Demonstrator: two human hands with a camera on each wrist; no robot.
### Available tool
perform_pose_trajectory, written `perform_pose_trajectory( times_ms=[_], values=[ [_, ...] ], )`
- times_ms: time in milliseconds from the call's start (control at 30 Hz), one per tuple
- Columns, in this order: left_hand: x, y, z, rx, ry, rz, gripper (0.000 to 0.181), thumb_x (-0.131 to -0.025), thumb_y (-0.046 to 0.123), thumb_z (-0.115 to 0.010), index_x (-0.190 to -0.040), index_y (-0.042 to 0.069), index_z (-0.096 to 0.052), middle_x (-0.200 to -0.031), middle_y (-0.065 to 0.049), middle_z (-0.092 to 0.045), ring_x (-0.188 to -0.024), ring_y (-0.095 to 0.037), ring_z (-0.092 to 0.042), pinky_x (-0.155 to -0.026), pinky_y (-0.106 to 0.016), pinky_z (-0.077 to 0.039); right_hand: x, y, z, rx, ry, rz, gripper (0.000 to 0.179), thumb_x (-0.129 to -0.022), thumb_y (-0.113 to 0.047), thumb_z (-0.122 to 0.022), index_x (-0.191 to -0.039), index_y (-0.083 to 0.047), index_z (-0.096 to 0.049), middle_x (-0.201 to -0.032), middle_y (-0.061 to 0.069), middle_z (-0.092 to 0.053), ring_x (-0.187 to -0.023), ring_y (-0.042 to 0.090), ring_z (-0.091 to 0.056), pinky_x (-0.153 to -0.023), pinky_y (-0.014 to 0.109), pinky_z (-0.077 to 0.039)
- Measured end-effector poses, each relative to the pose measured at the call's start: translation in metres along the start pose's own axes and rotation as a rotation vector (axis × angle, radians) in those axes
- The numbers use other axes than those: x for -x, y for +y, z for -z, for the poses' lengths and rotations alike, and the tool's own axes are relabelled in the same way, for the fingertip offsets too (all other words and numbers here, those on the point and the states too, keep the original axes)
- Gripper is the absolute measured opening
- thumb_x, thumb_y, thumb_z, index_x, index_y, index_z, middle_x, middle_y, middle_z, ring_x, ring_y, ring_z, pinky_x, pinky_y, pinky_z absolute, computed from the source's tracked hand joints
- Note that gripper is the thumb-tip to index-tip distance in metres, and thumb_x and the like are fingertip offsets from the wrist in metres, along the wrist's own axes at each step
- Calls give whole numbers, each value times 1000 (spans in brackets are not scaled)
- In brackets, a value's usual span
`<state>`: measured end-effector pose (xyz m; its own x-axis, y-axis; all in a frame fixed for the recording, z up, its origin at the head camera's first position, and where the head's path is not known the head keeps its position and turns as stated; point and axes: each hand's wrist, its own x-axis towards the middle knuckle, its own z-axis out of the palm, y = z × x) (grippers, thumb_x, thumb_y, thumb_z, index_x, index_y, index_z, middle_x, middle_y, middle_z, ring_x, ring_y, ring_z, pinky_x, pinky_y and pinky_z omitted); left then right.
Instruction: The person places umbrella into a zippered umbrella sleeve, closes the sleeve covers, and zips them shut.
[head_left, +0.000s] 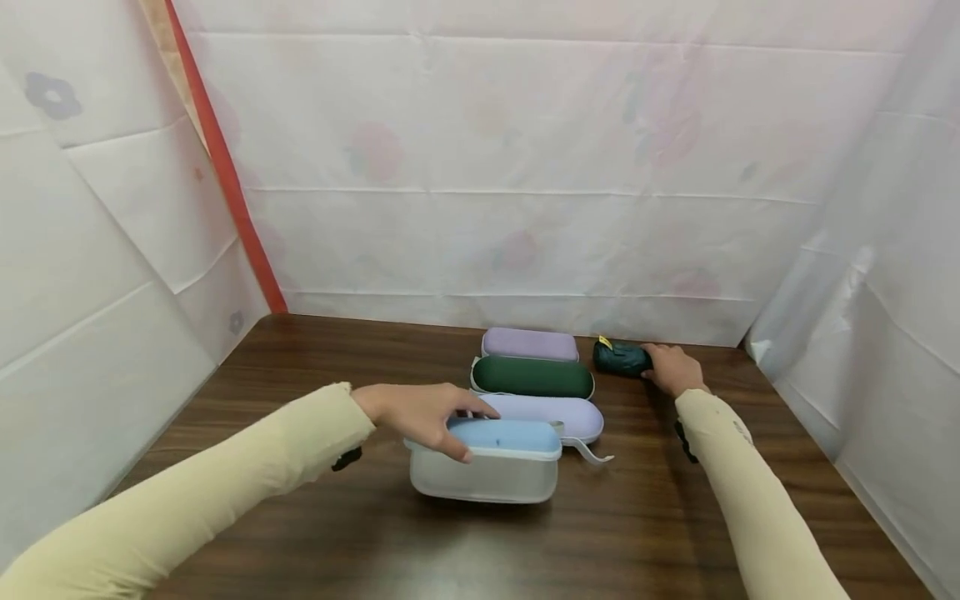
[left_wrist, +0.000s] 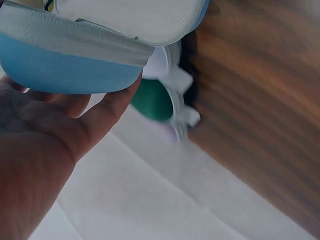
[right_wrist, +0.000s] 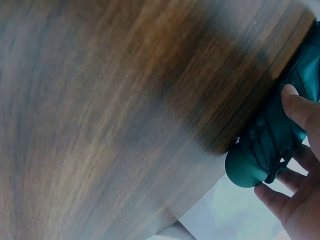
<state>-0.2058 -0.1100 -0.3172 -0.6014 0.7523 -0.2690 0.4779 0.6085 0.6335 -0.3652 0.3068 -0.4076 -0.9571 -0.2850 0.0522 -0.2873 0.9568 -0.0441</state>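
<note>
My left hand (head_left: 420, 412) holds a light blue zip case (head_left: 513, 435) at the front of a row of cases, thumb at the near side and fingers over the far side. A whitish panel (head_left: 487, 479) of this case faces me; in the left wrist view the panel shows a blue edge beside the blue shell (left_wrist: 70, 67). At the back right, my right hand (head_left: 675, 369) grips a dark green folded umbrella (head_left: 621, 357) with a yellow tag. In the right wrist view the umbrella (right_wrist: 272, 125) shows a rounded end cap, with the thumb across its sleeve.
Behind the blue case lie a pale lilac case (head_left: 581, 414), a dark green case (head_left: 532, 377) and a mauve case (head_left: 528, 344). A light strap (head_left: 592, 454) trails to the right onto the brown wooden table (head_left: 300, 533). Pale sheeting (head_left: 517, 150) hangs along the back and sides.
</note>
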Motion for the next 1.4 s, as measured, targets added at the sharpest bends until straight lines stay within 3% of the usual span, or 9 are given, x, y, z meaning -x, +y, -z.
perform_pose_trajectory(
  times_ms=[167, 400, 733, 1067, 1400],
  values=[
    [-22, -1, -14, -9, -26, -28, 61, -88, 35, -65, -142, 13, -46, -135, 4, -48, -116, -5, -45, -97, -28, -37, -4, -3, -3, -5, -4, -28, 50, -88, -16, -69, -132, 0, -51, -127, 26, -54, -111, 47, -50, -84, 60, -43],
    [-40, -5, -31, 18, -49, 10, 62, -89, 37, -62, -143, 13, -44, -133, 6, -49, -116, -3, -44, -98, -27, -36, -10, -6, -8, 28, -13, -22, 51, -89, -17, -68, -133, 1, -49, -128, 27, -53, -112, 47, -49, -84, 59, -43],
    [-45, -9, -37, 69, -17, 61, 63, -89, 41, -60, -144, 14, -43, -127, 6, -50, -109, -6, -47, -94, -28, -37, -10, -4, -9, 101, 28, 31, 65, -85, -19, -72, -141, -5, -41, -123, 29, -54, -106, 49, -51, -75, 59, -46],
    [-49, -10, -37, 60, -31, 41, 61, -90, 40, -59, -143, 13, -44, -130, 5, -51, -113, -5, -46, -97, -27, -36, -9, -5, -15, 107, 39, -7, 49, -89, -8, -65, -132, -2, -43, -112, 33, -54, -98, 55, -49, -73, 66, -42],
    [-50, -11, -39, 63, -32, 33, 58, -90, 37, -61, -140, 13, -48, -127, 5, -53, -110, -4, -47, -95, -26, -37, 3, -8, -19, 222, 101, 48, 42, -88, -8, -67, -125, 0, -50, -97, 29, -58, -82, 51, -54, -62, 61, -46]
  ],
)
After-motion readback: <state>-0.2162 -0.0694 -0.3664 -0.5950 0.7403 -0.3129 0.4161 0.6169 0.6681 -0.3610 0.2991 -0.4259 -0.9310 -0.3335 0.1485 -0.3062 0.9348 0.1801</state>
